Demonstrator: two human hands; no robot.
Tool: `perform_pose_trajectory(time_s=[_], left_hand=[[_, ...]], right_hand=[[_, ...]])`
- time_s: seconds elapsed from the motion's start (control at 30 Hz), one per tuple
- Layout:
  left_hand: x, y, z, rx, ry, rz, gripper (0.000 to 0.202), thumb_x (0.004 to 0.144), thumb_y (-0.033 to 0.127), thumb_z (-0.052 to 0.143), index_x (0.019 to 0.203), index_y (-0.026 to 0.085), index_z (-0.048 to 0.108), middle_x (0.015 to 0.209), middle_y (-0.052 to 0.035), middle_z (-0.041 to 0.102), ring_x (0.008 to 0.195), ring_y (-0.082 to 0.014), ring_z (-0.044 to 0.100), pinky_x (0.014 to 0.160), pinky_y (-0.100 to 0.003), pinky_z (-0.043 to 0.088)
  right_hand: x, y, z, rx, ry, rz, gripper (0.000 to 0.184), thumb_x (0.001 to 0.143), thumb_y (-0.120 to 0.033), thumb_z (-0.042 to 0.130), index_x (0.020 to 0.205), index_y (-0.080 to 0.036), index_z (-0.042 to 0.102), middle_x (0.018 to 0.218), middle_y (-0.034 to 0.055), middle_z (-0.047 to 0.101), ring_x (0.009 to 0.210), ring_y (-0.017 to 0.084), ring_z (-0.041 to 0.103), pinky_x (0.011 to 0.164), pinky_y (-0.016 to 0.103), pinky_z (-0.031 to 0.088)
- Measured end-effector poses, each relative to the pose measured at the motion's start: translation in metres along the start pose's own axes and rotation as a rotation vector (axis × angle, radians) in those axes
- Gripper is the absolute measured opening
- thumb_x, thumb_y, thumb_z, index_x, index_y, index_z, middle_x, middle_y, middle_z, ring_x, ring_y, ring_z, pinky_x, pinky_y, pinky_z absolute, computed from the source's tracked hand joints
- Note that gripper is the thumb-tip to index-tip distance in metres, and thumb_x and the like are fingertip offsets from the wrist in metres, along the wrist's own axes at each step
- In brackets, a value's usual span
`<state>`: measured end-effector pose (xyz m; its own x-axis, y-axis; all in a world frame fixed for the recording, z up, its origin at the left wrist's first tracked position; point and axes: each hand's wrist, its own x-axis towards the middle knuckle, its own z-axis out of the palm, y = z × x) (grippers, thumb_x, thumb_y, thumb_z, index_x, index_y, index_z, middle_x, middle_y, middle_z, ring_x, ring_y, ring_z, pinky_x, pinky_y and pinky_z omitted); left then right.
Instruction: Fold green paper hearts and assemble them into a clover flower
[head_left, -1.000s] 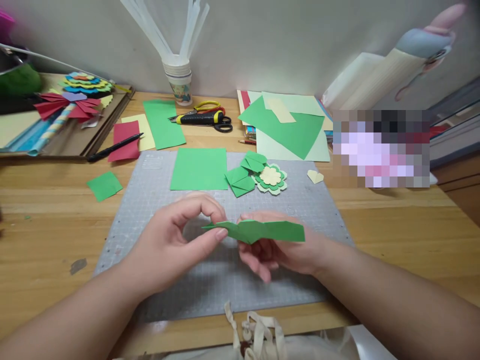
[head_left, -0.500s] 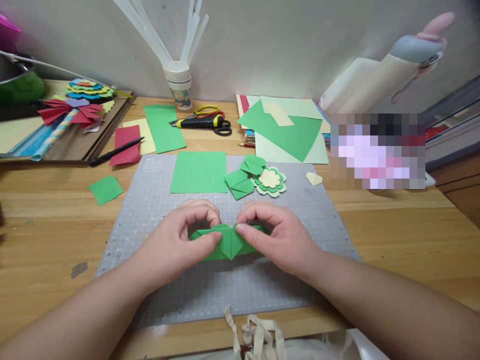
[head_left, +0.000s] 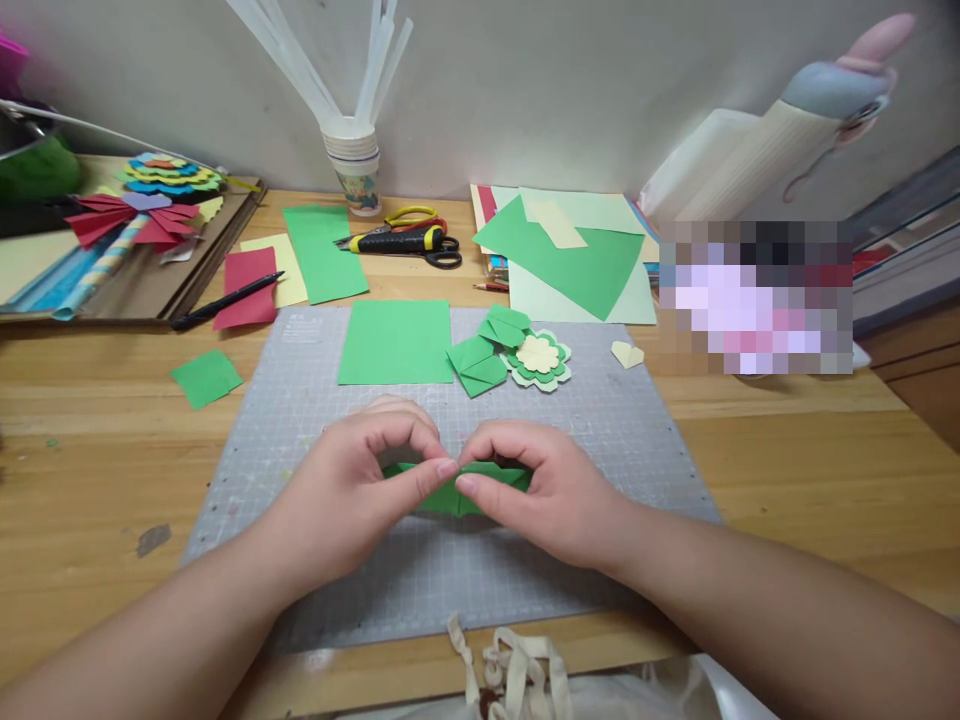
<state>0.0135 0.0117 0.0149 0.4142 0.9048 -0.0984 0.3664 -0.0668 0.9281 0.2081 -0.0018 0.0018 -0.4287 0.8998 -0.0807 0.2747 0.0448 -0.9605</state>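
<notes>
A folded piece of green paper [head_left: 450, 497] lies on the grey cutting mat [head_left: 637, 440], mostly covered by my fingers. My left hand [head_left: 360, 490] pinches its left half between thumb and forefinger. My right hand [head_left: 540, 490] pinches its right half the same way. The fingertips of both hands meet over the middle of the piece. Just beyond on the mat lie a flat green sheet [head_left: 396, 341], folded green hearts [head_left: 484, 355] and a layered green and cream paper flower [head_left: 540, 358].
Scissors and a yellow-black cutter [head_left: 409, 238] lie at the back by a paper cup [head_left: 352, 170] of glue sticks. Paper sheets [head_left: 577, 255] are stacked back right. A black pen [head_left: 225, 297], red paper and a small green square [head_left: 205, 376] lie left. A board with paper crafts [head_left: 142, 205] stands far left.
One second ago I held the green piece raised above the mat. It came down onto the mat, and my fingertips have closed in over its middle.
</notes>
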Motion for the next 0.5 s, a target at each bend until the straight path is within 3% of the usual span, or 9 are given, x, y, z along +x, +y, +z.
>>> perform_pose_trajectory(time_s=[0.17,0.3,0.4,0.5], left_hand=[[0.0011,-0.0030,-0.0004,-0.146,0.060,-0.144,0.021,0.079,0.041,0.068,0.085,0.021,0.066,0.084,-0.0008,0.065,0.079,-0.0166,0.058,0.070,-0.026,0.044],[0.0020,-0.0028,-0.0018,-0.177,0.095,-0.180,0.021,0.082,0.041,0.065,0.080,0.020,0.063,0.078,0.0009,0.063,0.072,-0.0145,0.056,0.067,-0.024,0.043],[0.0019,0.0008,-0.0012,-0.110,0.099,-0.178,0.020,0.081,0.039,0.066,0.076,0.020,0.063,0.075,0.0012,0.063,0.071,-0.0147,0.055,0.067,-0.025,0.042],[0.0016,0.0032,-0.0006,-0.183,0.054,-0.201,0.020,0.079,0.038,0.068,0.073,0.019,0.065,0.072,0.0017,0.062,0.068,-0.0136,0.053,0.065,-0.024,0.041]], right_hand=[[0.0006,0.0007,-0.0011,0.020,0.104,0.062,0.016,0.083,-0.028,0.060,0.069,-0.020,0.059,0.065,-0.0027,0.055,0.063,0.012,0.051,0.059,0.025,0.040],[0.0018,0.0011,-0.0034,-0.016,0.179,0.085,0.012,0.083,-0.030,0.063,0.076,-0.020,0.062,0.073,-0.0010,0.062,0.070,0.015,0.057,0.065,0.027,0.044],[0.0021,0.0000,-0.0041,-0.096,0.219,0.008,0.010,0.079,-0.028,0.068,0.086,-0.021,0.065,0.087,0.0016,0.067,0.083,0.018,0.061,0.075,0.031,0.046],[0.0020,-0.0010,-0.0042,-0.129,0.185,-0.108,0.005,0.080,-0.023,0.065,0.077,-0.021,0.063,0.081,0.0017,0.066,0.082,0.018,0.060,0.077,0.033,0.044]])
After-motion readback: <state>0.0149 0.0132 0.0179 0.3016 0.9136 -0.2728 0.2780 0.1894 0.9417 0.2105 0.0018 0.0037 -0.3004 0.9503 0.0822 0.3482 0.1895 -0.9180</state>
